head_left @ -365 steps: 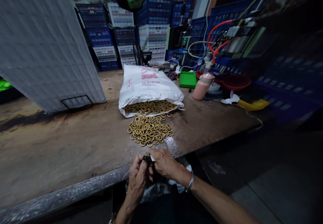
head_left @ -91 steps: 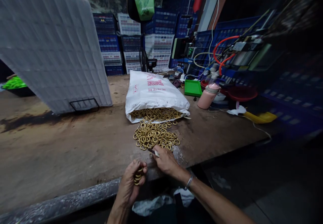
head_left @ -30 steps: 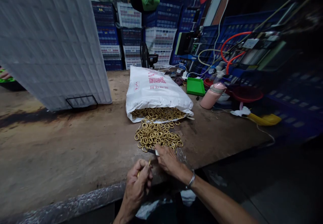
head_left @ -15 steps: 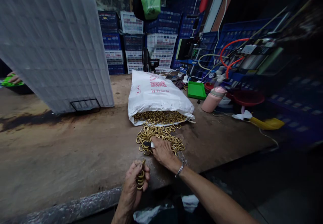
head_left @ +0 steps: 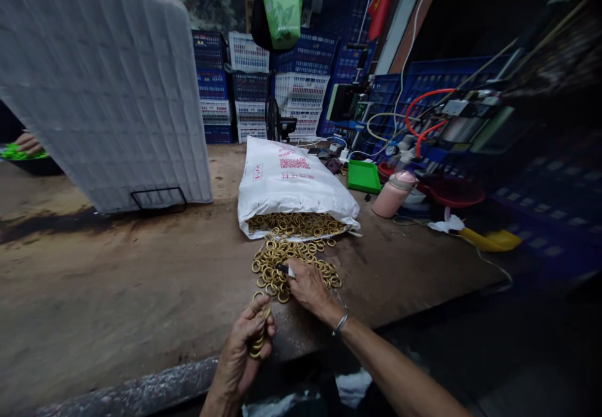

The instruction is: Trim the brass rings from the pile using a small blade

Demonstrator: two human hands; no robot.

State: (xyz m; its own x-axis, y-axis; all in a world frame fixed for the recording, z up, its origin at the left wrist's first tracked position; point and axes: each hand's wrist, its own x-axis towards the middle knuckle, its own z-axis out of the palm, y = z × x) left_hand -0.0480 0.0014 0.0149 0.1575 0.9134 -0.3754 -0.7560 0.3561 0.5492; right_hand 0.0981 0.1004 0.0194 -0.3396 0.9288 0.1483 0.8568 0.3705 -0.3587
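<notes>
Near the front edge of the table (head_left: 141,298), the left hand (head_left: 241,343) curls around several brass-coloured rings (head_left: 256,345), which sit between its fingers and palm. Just beyond its fingertips lies the loose ring pile (head_left: 271,255), spread before the gaping mouth of the white sack (head_left: 301,185). Over the pile, a small black-and-white tool (head_left: 285,270) points leftward from the right hand (head_left: 309,284), whose partly hidden fingers are closed on its pale end. Farther right is a pink bottle (head_left: 393,197), well apart from both hands.
</notes>
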